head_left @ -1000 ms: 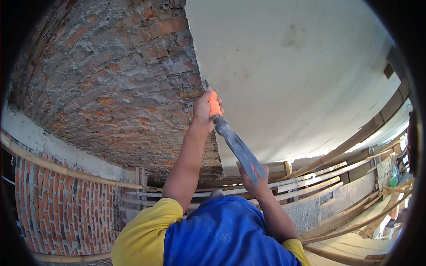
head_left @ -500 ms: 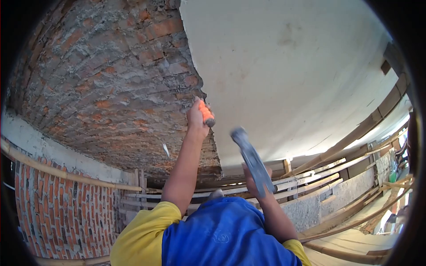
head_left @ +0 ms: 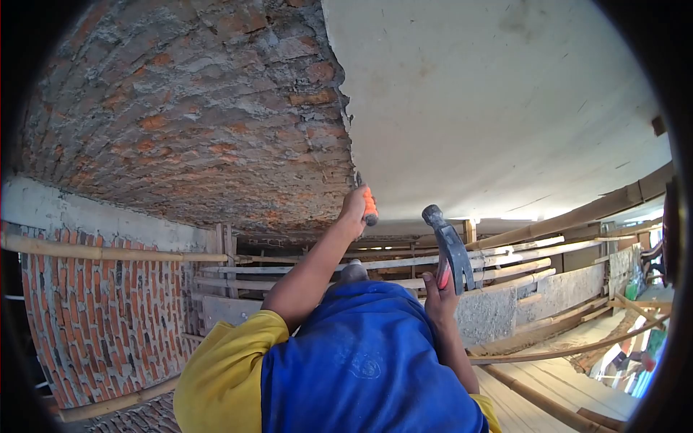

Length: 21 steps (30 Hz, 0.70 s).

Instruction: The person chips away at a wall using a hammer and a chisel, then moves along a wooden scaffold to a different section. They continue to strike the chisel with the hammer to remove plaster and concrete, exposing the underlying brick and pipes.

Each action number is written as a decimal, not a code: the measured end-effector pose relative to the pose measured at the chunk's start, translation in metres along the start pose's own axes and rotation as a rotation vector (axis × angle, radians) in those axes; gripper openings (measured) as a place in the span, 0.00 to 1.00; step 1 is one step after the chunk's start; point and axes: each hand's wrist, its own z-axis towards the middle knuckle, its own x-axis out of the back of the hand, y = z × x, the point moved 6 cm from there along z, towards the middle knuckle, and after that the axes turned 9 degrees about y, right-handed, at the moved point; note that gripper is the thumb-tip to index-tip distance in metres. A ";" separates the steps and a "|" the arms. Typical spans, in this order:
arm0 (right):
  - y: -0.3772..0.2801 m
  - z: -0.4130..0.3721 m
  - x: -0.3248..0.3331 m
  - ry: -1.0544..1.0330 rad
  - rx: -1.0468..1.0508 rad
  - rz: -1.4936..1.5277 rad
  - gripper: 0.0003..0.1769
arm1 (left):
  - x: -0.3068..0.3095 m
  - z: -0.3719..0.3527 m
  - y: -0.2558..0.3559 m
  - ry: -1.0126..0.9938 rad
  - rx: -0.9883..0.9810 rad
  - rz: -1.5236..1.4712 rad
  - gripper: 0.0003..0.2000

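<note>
My left hand [head_left: 353, 207] is closed around a chisel [head_left: 370, 205] with an orange grip. The chisel's dark tip meets the ragged edge where white plaster [head_left: 469, 108] borders exposed brickwork [head_left: 202, 137]. Lower and to the right, my right hand [head_left: 439, 300] grips a claw hammer [head_left: 449, 242] by its handle, of which a red part shows. The hammer's dark head stands up above my fist, apart from the chisel.
Bamboo poles [head_left: 115, 253] run across behind my arms. Red brick wall [head_left: 108, 317] fills the lower left. Grey boards [head_left: 487, 317] and planks [head_left: 548, 393] lie at the right, with a curved bamboo pole [head_left: 577, 216] above.
Relative to the view, the left hand and chisel have shifted down and right along the plaster edge. The hammer has moved right, away from the chisel. A falling chip has gone from view.
</note>
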 end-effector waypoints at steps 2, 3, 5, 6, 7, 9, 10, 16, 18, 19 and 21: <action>0.010 0.003 0.003 -0.034 -0.012 0.001 0.10 | -0.018 -0.012 0.021 0.019 -0.069 0.010 0.13; 0.005 0.007 0.002 -0.052 -0.017 0.003 0.11 | -0.026 -0.014 0.031 -0.026 -0.100 -0.014 0.13; -0.016 0.012 0.007 0.016 0.207 -0.165 0.10 | -0.040 -0.017 0.055 -0.116 -0.167 -0.062 0.12; -0.023 0.015 0.008 -0.027 0.279 -0.206 0.10 | -0.048 -0.025 0.069 -0.093 -0.185 -0.072 0.13; -0.038 0.017 0.009 -0.008 0.359 -0.103 0.10 | -0.056 -0.033 0.083 -0.070 -0.204 -0.083 0.13; -0.082 0.026 0.009 0.008 0.527 0.094 0.10 | -0.062 -0.035 0.092 -0.058 -0.221 -0.108 0.14; -0.097 0.028 0.007 0.050 0.548 0.295 0.11 | -0.065 -0.034 0.093 -0.067 -0.221 -0.123 0.15; -0.057 0.049 -0.054 -0.103 0.502 0.025 0.14 | -0.068 -0.037 0.099 -0.092 -0.181 -0.148 0.12; 0.006 0.052 -0.092 -0.352 0.141 -0.306 0.13 | -0.047 -0.003 0.097 -0.132 -0.098 -0.286 0.11; 0.005 0.045 -0.091 -0.377 0.066 -0.305 0.13 | -0.014 0.046 0.093 -0.148 -0.022 -0.418 0.12; -0.003 0.035 -0.082 -0.401 -0.064 -0.305 0.13 | 0.011 0.065 0.115 -0.092 -0.031 -0.477 0.12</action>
